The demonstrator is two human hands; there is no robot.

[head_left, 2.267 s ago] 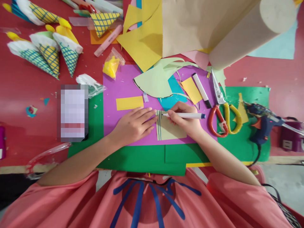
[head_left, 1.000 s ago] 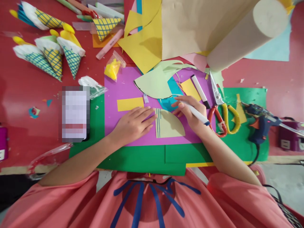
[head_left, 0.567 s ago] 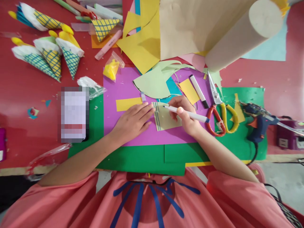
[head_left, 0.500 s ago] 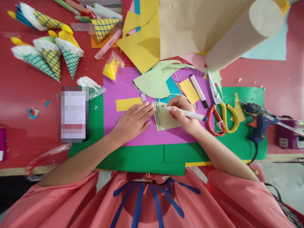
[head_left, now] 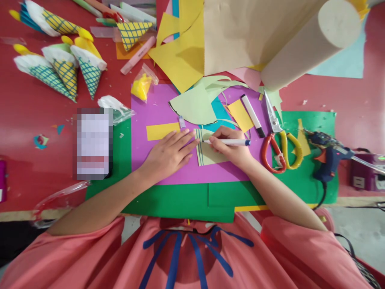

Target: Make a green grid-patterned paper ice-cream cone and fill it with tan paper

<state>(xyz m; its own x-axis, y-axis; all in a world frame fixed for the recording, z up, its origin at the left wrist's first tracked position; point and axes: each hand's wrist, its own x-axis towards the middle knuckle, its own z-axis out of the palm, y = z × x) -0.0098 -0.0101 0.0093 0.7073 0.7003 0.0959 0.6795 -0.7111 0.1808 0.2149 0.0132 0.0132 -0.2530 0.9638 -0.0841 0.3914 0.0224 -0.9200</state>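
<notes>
A pale green paper piece (head_left: pixel 207 154) lies on a purple sheet (head_left: pixel 180 174), with blue lines drawn along its left side. My left hand (head_left: pixel 171 152) rests flat, fingers stretched out, its fingertips on the left edge of that piece. In my right hand (head_left: pixel 231 148) is a white marker with a blue end (head_left: pixel 237 142), its tip at the paper near the drawn lines. Left of the piece, a yellow paper strip (head_left: pixel 162 131) lies partly under my left fingers. Above sits a larger pale green paper (head_left: pixel 194 105) with a curved, dark-edged side.
Red-and-yellow-handled scissors (head_left: pixel 275 132), a black-capped marker (head_left: pixel 252 116) and a glue gun (head_left: pixel 329 154) lie to the right. Paper cones (head_left: pixel 90 74) with grid lines and a blurred-out phone-like object (head_left: pixel 92 144) are at left. A thick paper roll (head_left: pixel 306 48) leans at the back.
My right hand has shifted the marker, so its tip sits lower and further left and its blue end higher. My left hand stays nearly in place.
</notes>
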